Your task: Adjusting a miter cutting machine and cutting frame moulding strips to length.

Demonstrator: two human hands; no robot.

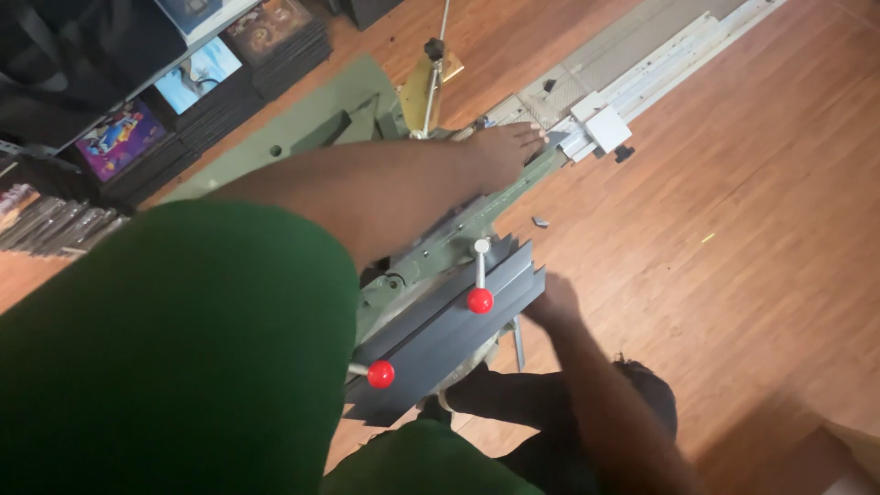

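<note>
The long grey metal strip (449,321), stiff and sharp-edged by the look of it, is lain on the green metal cutting machine (412,266), gripped at its end by the closed right hand (550,302) while the left hand (504,151) is pressed flat and open further up, so it's probably best held by the edges.

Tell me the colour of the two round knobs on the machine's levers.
Red, both knobs, clearest in the head view, near the right hand.

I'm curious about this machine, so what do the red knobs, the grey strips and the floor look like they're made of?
Red knobs: probably glossy plastic, smooth with a small shine. Grey strips: a matte, ridged moulding, plastic or painted metal; I cannot tell which. Floor: wood or wood-look laminate, showing plank seams and grain.
</note>
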